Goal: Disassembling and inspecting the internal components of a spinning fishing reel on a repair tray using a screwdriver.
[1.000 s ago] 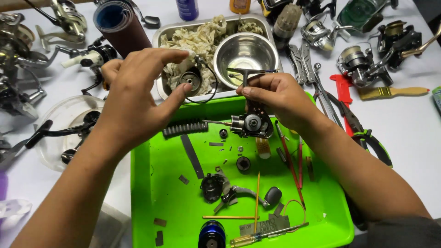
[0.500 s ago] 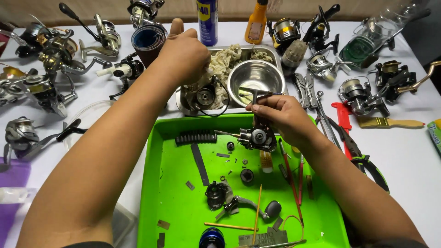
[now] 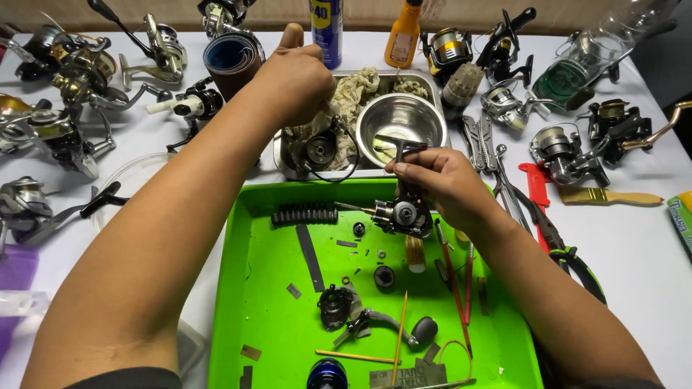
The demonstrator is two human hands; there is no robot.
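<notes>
Reel body gripped by right hand over green tray, left hand closed on rag in metal tray, steel bowl alongside, tabletop w/ reels

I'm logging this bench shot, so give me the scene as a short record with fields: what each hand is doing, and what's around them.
Left hand: left hand reaches into the metal tray, gripping the crumpled rag.
Right hand: right hand holds a partly dismantled reel body over the green tray.
Green tray contents: small parts, a crank handle, thin sticks.
Metal tray contents: steel bowl.
Surroundings: fishing reels, spray can, orange bottle, brush.
</notes>
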